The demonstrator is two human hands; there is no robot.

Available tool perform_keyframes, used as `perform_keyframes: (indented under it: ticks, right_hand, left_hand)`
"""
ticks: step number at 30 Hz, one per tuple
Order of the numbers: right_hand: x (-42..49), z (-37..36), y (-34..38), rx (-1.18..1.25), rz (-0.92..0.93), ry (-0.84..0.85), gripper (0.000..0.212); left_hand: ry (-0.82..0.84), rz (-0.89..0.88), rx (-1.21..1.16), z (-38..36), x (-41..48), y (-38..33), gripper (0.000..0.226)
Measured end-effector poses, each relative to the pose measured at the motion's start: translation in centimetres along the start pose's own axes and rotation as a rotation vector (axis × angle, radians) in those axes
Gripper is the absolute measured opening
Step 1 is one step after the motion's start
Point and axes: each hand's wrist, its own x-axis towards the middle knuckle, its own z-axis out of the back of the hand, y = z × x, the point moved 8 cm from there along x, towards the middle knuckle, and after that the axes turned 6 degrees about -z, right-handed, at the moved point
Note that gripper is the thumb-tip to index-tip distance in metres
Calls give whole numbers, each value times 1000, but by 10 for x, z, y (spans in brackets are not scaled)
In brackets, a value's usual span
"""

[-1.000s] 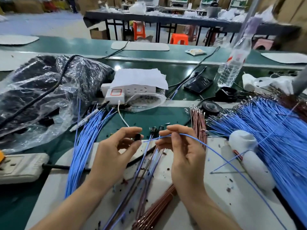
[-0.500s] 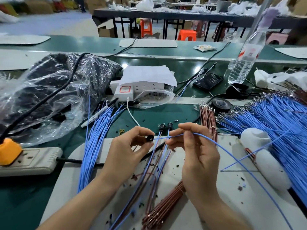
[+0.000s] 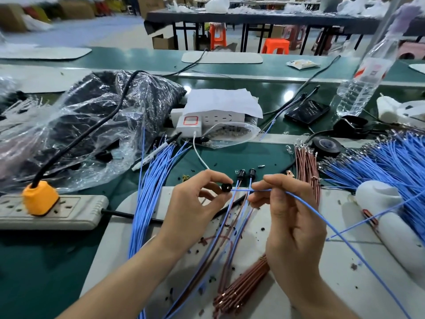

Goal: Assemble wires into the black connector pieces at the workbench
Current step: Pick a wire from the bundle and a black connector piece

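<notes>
Bare green bench [image 3: 46, 268] lies open at the near left, below the power strip [image 3: 76, 210]. A blue wire bundle [image 3: 147, 203] fences the left edge of the pad [image 3: 342, 268]; a blue wire pile [image 3: 395, 162] and white roll [image 3: 377, 196] crowd its right. A plastic bag [image 3: 96, 125] blocks the far left.

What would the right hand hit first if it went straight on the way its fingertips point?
Probably the black connector pinched by the left hand: the right hand points its blue wire leftward at it, though depth is unclear.

Behind the green workbench [image 3: 147, 63] stands a long dark table [image 3: 253, 18] with orange stools [image 3: 276, 46] beneath; cardboard boxes [image 3: 13, 17] line the grey floor [image 3: 92, 35]
</notes>
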Motion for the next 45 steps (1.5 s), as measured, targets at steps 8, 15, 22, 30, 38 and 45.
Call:
perform_keyframes:
  ticks: [8,15,22,30,38,45]
  right_hand:
    - [-1,-3,-4,-50,-4,27,19]
    - [-1,-8,-12,-69,-106,76,22]
    - [5,-3,-25,-21,-262,80,26]
    - [2,-16,-36,-45,-365,215,24]
    - [6,-10,-45,75,-505,160,11]
    - [26,54,-79,631,-806,-494,18]
  left_hand:
    - [13,-10,0,-2,0,-1,24]
    - [90,-103,114,-8,0,-8,25]
    - [96,-141,95,-8,0,-13,28]
    - [129,-170,13,-13,-2,-16,20]
    - [97,-80,-250,-13,-2,-9,14]
    - [-238,-197,309,36,9,-15,36]
